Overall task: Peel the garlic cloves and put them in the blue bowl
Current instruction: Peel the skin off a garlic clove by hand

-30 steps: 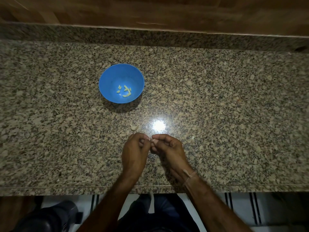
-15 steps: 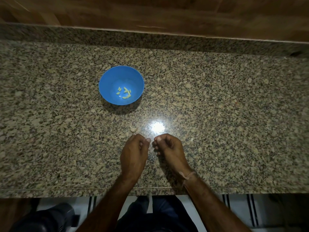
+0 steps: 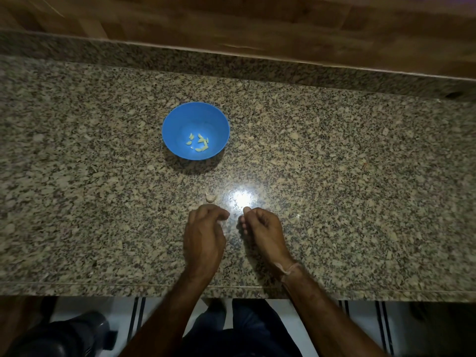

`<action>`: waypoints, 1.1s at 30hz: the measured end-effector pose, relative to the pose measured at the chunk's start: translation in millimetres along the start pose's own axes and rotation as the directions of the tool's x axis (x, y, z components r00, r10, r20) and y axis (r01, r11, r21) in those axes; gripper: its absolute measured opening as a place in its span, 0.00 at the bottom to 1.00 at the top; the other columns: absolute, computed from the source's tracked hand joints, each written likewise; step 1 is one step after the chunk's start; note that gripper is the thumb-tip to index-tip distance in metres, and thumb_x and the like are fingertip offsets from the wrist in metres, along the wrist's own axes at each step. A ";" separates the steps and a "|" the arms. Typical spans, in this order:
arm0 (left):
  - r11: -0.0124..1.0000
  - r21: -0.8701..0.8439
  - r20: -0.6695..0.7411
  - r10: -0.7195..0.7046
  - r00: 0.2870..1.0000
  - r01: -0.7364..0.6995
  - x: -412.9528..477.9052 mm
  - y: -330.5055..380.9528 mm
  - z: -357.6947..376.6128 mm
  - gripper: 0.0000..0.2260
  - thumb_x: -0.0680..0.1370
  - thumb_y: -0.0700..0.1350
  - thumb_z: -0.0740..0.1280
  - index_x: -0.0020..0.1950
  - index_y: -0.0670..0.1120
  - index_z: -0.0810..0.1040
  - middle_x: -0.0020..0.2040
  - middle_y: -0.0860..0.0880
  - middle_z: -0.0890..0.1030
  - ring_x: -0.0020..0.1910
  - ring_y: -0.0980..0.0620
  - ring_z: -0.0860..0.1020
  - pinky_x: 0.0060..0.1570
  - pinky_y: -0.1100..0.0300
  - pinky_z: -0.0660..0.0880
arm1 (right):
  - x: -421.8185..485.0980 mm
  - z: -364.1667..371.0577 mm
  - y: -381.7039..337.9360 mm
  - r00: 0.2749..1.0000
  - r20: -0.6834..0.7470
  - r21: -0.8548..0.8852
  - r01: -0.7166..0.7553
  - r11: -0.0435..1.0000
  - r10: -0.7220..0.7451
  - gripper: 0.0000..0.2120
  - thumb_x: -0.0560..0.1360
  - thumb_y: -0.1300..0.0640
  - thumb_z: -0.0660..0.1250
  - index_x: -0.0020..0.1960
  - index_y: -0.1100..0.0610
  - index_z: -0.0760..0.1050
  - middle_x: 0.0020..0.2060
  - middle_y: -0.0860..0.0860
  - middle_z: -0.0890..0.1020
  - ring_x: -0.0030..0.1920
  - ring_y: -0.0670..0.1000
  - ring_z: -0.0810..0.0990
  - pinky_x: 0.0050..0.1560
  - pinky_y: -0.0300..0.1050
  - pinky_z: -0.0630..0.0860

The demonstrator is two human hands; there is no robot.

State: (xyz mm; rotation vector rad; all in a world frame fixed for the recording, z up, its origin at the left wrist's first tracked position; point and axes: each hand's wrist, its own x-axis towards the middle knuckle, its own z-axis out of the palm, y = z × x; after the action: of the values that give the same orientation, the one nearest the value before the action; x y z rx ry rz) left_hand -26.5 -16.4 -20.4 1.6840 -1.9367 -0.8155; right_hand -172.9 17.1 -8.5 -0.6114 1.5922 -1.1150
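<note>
One unpeeled garlic clove point(image 3: 210, 197) lies on the desk point(image 3: 347, 202), just beyond the left hand point(image 3: 204, 235) and not touching it. That hand has its fingers curled under, and a small pale bit shows at their tips; whether it is a clove or skin I cannot tell. The right hand point(image 3: 262, 228) is apart from the left, its fingers also curled in narrow with the thumb laid on top, and what it holds, if anything, is hidden. A thin band point(image 3: 287, 268) circles the right wrist. Farther back stands one blue bowl point(image 3: 180, 119) with peeled cloves point(image 3: 198, 143) in the bottom, five or six, too small to count surely. The desk is speckled granite with a bright glare spot near the hands, a low granite upstand and wood panelling behind it. Below its front edge are dark trousers and a white floor with dark stripes
</note>
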 end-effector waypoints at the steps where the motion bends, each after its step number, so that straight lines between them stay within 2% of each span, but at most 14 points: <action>1: 0.999 -0.034 -0.005 0.007 1.000 -0.007 -1.2 0.0 -1.6 0.15 0.76 0.36 0.69 0.57 0.53 0.82 0.55 0.57 0.80 0.56 0.53 0.74 0.50 0.52 0.74 | -0.7 0.0 0.0 1.000 0.002 -0.014 0.015 1.000 -0.015 0.20 0.84 0.51 0.68 0.45 0.67 0.81 0.35 0.60 0.82 0.37 0.53 0.80 0.43 0.49 0.78; 4: 0.976 -0.219 0.011 0.017 1.000 -0.014 -1.5 4.2 -6.9 0.11 0.80 0.45 0.72 0.62 0.54 0.82 0.54 0.59 0.81 0.57 0.60 0.75 0.52 0.56 0.76 | -1.7 1.1 0.6 0.999 0.019 -0.036 0.051 0.998 -0.050 0.19 0.84 0.51 0.69 0.44 0.66 0.82 0.36 0.60 0.84 0.37 0.51 0.81 0.44 0.46 0.79; 6: 0.961 -0.275 0.029 0.041 0.999 -0.031 -1.9 6.5 -8.6 0.08 0.80 0.46 0.73 0.59 0.55 0.84 0.52 0.60 0.82 0.56 0.61 0.76 0.50 0.57 0.77 | -0.3 4.4 1.9 0.998 0.041 -0.036 0.055 0.998 -0.053 0.19 0.84 0.52 0.68 0.44 0.67 0.82 0.34 0.56 0.83 0.36 0.49 0.80 0.42 0.44 0.78; 11: 0.956 -0.294 0.021 0.022 1.000 -0.015 -4.8 -0.3 -10.8 0.03 0.81 0.48 0.70 0.50 0.56 0.83 0.47 0.59 0.81 0.49 0.56 0.80 0.45 0.47 0.80 | 0.2 15.8 2.5 0.996 0.075 -0.023 0.051 0.998 -0.049 0.19 0.84 0.51 0.68 0.43 0.64 0.83 0.34 0.53 0.83 0.36 0.49 0.81 0.43 0.47 0.78; 13: 0.957 -0.291 -0.004 -0.018 1.000 0.016 -5.0 -5.7 -14.0 0.03 0.82 0.48 0.70 0.49 0.57 0.81 0.47 0.58 0.81 0.48 0.55 0.81 0.43 0.46 0.80 | -0.4 18.4 5.5 0.997 0.057 -0.035 0.056 0.998 -0.054 0.17 0.84 0.50 0.68 0.45 0.61 0.86 0.38 0.54 0.87 0.40 0.51 0.84 0.47 0.51 0.81; 16: 0.949 -0.304 -0.093 -0.113 0.989 0.080 0.1 -21.5 -22.0 0.05 0.81 0.45 0.70 0.50 0.56 0.81 0.48 0.58 0.82 0.46 0.58 0.82 0.42 0.48 0.83 | -1.7 15.8 14.1 0.979 -0.006 -0.184 0.199 0.963 -0.203 0.06 0.82 0.56 0.71 0.54 0.57 0.86 0.48 0.51 0.88 0.51 0.52 0.87 0.56 0.57 0.85; 18: 0.953 -0.282 -0.147 -0.155 0.977 0.109 4.9 -36.8 -28.9 0.06 0.81 0.42 0.71 0.52 0.54 0.82 0.49 0.55 0.81 0.45 0.60 0.81 0.43 0.48 0.83 | -7.8 8.4 17.4 0.954 0.010 -0.331 0.286 0.900 -0.299 0.11 0.80 0.61 0.73 0.62 0.56 0.83 0.55 0.48 0.83 0.56 0.47 0.84 0.59 0.46 0.82; 20: 0.963 -0.243 -0.189 -0.166 0.968 0.118 6.3 -49.5 -36.6 0.09 0.80 0.39 0.71 0.58 0.51 0.80 0.53 0.53 0.78 0.47 0.57 0.79 0.45 0.47 0.82 | -17.3 -1.3 18.9 0.940 0.049 -0.501 0.316 0.806 -0.338 0.18 0.79 0.65 0.73 0.68 0.59 0.79 0.56 0.50 0.77 0.55 0.45 0.79 0.56 0.31 0.77; 21: 0.967 -0.225 -0.201 -0.166 0.965 0.119 4.2 -54.2 -39.0 0.11 0.80 0.39 0.72 0.60 0.50 0.79 0.55 0.52 0.76 0.49 0.55 0.79 0.46 0.47 0.82 | -21.2 -6.7 22.1 0.942 0.070 -0.579 0.306 0.756 -0.328 0.20 0.78 0.65 0.73 0.69 0.60 0.77 0.56 0.52 0.75 0.54 0.46 0.77 0.54 0.30 0.76; 24: 0.978 -0.184 -0.188 -0.135 0.973 0.101 -14.5 -60.0 -38.3 0.12 0.80 0.39 0.72 0.62 0.49 0.77 0.56 0.51 0.73 0.51 0.52 0.78 0.46 0.50 0.81 | -30.7 -13.6 31.1 0.958 0.079 -0.726 0.244 0.643 -0.275 0.21 0.78 0.64 0.74 0.70 0.60 0.76 0.61 0.57 0.75 0.55 0.48 0.73 0.57 0.42 0.74; 27: 0.986 -0.149 -0.109 -0.089 0.990 0.072 -34.3 -56.7 -28.2 0.10 0.81 0.42 0.71 0.61 0.51 0.77 0.54 0.53 0.75 0.49 0.53 0.78 0.44 0.49 0.81 | -32.7 6.9 30.1 0.945 0.013 -0.668 0.252 0.700 -0.327 0.13 0.80 0.66 0.69 0.64 0.58 0.80 0.55 0.54 0.77 0.49 0.40 0.73 0.55 0.39 0.76; 29: 0.992 -0.120 -0.061 -0.051 0.997 0.043 -35.8 -52.3 -21.2 0.09 0.80 0.45 0.71 0.59 0.52 0.78 0.52 0.56 0.76 0.50 0.53 0.77 0.45 0.50 0.79 | -25.6 27.8 22.9 0.916 0.029 -0.676 0.313 0.667 -0.401 0.14 0.79 0.69 0.69 0.61 0.57 0.80 0.51 0.49 0.76 0.48 0.40 0.74 0.50 0.36 0.75; 31: 0.996 -0.093 0.001 0.006 1.000 -0.006 -33.2 -47.1 -16.2 0.09 0.80 0.45 0.71 0.59 0.52 0.78 0.52 0.56 0.76 0.51 0.54 0.76 0.47 0.48 0.79 | -16.4 39.5 16.8 0.900 0.099 -0.645 0.383 0.661 -0.424 0.11 0.80 0.67 0.68 0.60 0.56 0.81 0.50 0.48 0.76 0.49 0.45 0.76 0.49 0.46 0.79; 33: 0.997 -0.040 0.023 0.070 0.997 -0.069 -35.3 -42.8 -13.8 0.10 0.80 0.45 0.71 0.61 0.51 0.78 0.54 0.54 0.77 0.54 0.52 0.76 0.52 0.46 0.77 | -13.5 32.5 13.6 0.885 0.094 -0.617 0.412 0.671 -0.456 0.10 0.84 0.60 0.67 0.64 0.56 0.80 0.55 0.50 0.78 0.56 0.49 0.78 0.55 0.53 0.80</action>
State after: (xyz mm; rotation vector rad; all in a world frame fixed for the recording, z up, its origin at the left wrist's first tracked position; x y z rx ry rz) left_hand 19.3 12.9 -38.0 1.5815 -1.9708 -0.8458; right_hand -136.2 22.8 -14.9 -1.4834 1.9437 -0.9199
